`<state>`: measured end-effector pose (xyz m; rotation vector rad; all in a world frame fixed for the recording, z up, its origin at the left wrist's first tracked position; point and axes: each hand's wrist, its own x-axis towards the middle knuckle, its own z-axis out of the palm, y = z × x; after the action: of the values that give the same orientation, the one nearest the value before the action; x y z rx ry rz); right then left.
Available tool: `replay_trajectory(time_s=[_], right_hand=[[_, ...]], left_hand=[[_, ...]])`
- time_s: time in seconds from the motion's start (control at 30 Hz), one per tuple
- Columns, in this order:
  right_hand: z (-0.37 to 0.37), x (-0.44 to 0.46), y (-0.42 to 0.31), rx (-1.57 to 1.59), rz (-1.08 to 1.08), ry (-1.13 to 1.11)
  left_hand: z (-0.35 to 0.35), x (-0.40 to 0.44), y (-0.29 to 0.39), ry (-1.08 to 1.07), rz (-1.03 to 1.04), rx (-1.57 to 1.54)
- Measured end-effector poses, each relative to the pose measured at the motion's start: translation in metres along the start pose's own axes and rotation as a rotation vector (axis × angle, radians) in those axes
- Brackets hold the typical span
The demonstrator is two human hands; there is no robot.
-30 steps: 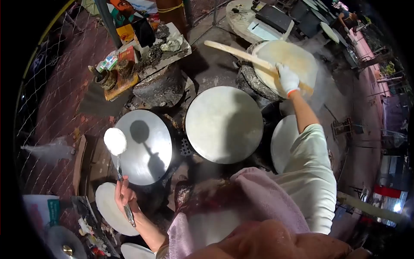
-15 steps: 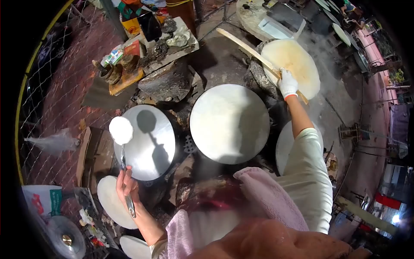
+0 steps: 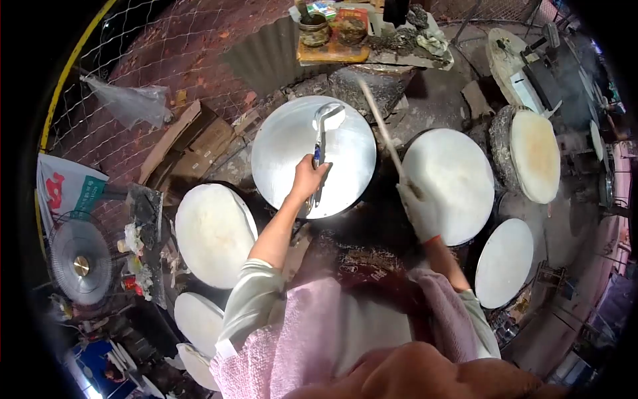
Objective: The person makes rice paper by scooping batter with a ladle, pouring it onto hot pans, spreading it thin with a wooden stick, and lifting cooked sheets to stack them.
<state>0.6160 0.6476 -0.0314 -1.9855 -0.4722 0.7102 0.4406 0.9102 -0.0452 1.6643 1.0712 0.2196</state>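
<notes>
My bare left hand [image 3: 310,178] is closed around the handle of a metal ladle [image 3: 319,143]. The ladle's bowl is turned down over a round, shiny griddle [image 3: 276,156], with white batter [image 3: 337,120] showing beside it. In a white glove, my right hand [image 3: 419,211] grips a long wooden stick [image 3: 382,123] that slants up and left from it. That hand is at the left edge of a griddle covered with a pale round sheet [image 3: 452,176]. Farther right, a browned round sheet [image 3: 535,156] rests on another griddle.
More round sheets lie on griddles at the left [image 3: 212,236] and right [image 3: 505,263]. A fan [image 3: 81,265] stands at the far left, near a cardboard box [image 3: 193,149]. Jars and a red box sit on a ledge [image 3: 332,54] at the top. Wire fencing runs behind.
The view has turned left. My left hand has brought the batter-filled ladle over the shiny griddle and tipped it. My right hand has drawn the stick back from the browned sheet.
</notes>
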Motion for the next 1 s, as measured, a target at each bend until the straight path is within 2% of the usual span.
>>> replay_trajectory(time_s=[0.03,0.1,0.13,0.17,0.27,0.3,0.33,0.4,0.43,0.47,0.5,0.57,0.67,0.7,0.73,0.8,0.83,0.9,0.93,1.0], right_hand=[[0.031,-0.001,0.008,-0.032,-0.141,0.022],[0.076,-0.006,-0.002,-0.243,-0.262,0.106],[0.077,-0.015,-0.014,-0.599,-0.161,0.079],[0.089,-0.013,-0.003,-0.648,-0.134,0.089],[0.101,-0.014,0.008,-0.906,-0.249,0.173],[0.100,-0.014,0.011,-0.850,-0.305,0.188],[0.106,-0.007,0.019,-0.885,-0.254,0.198],[0.120,0.000,0.009,-0.667,-0.182,0.136],[0.130,-0.002,-0.002,-0.434,-0.120,0.063],[0.140,-0.004,-0.022,-0.189,-0.082,-0.056],[0.158,-0.003,-0.027,-0.001,0.047,-0.112],[0.166,-0.003,-0.039,-0.030,0.022,-0.174],[0.141,-0.007,-0.042,-0.286,-0.168,0.005],[0.128,-0.007,-0.052,-0.337,0.059,-0.026],[0.125,-0.002,-0.029,-0.216,-0.012,0.047],[0.146,0.018,0.030,0.140,-0.103,-0.100],[0.160,0.013,0.024,0.162,-0.008,-0.135],[0.162,-0.008,-0.045,0.055,0.269,-0.307],[0.165,-0.004,-0.050,-0.011,0.202,-0.327],[0.148,0.018,-0.040,-0.514,-0.134,-0.169]], left_hand=[[0.000,0.007,-0.022,0.138,0.235,0.224],[-0.015,0.002,-0.021,0.196,0.243,0.401],[-0.018,0.000,-0.021,0.224,0.245,0.489],[-0.027,0.001,-0.027,0.237,0.275,0.516],[-0.061,0.000,-0.038,0.370,0.327,0.562],[-0.073,-0.006,-0.036,0.472,0.377,0.514],[-0.087,-0.012,-0.033,0.534,0.358,0.492],[-0.113,-0.028,-0.025,0.636,0.405,0.316],[-0.122,-0.037,-0.023,0.693,0.476,0.263],[-0.130,-0.050,-0.019,0.663,0.414,0.193],[-0.136,-0.057,-0.025,0.647,0.420,0.180],[-0.145,-0.074,-0.047,0.559,0.398,0.185],[-0.149,-0.112,-0.069,0.347,0.156,0.029],[-0.150,-0.124,-0.077,0.341,0.206,0.059],[-0.148,-0.135,-0.085,0.340,0.255,0.084],[-0.141,-0.153,-0.109,0.246,0.068,-0.029],[-0.136,-0.159,-0.119,0.259,0.071,-0.047],[-0.133,-0.177,-0.108,0.261,-0.009,-0.122],[-0.132,-0.185,-0.101,0.266,-0.047,-0.159],[-0.133,-0.202,-0.091,0.319,0.019,-0.269]])
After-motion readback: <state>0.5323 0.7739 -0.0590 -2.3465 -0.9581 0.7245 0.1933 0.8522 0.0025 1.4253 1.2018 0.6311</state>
